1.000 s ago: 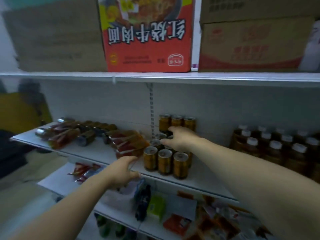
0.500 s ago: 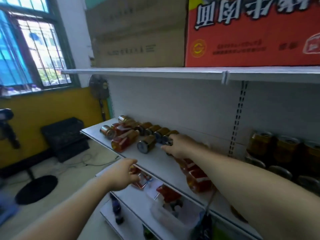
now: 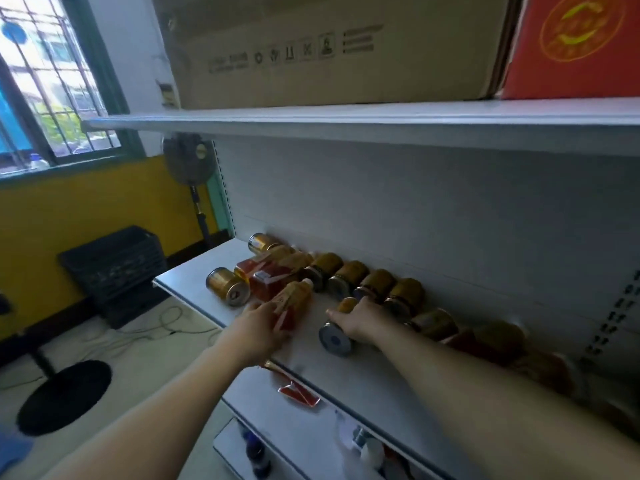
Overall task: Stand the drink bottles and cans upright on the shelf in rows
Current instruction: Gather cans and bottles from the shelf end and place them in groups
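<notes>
On the shelf (image 3: 360, 379) the bottle (image 3: 292, 301) lies flat, long axis front-to-back, cap toward the back panel; left hand (image 3: 256, 332) fingers curl round its lower end. The can (image 3: 335, 336) is also down, base facing the front edge, right hand (image 3: 362, 320) fingers wrapped over it. 0.5 s earlier the left hand was below the shelf edge, empty. Room: yellow wall (image 3: 86, 209), barred window (image 3: 52, 81) at left.

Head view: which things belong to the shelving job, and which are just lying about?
Job: bottle held by left hand; can under right hand; lying cans along the back; shelf.
Lying about: cardboard box, red box, fan, black crate.
</notes>
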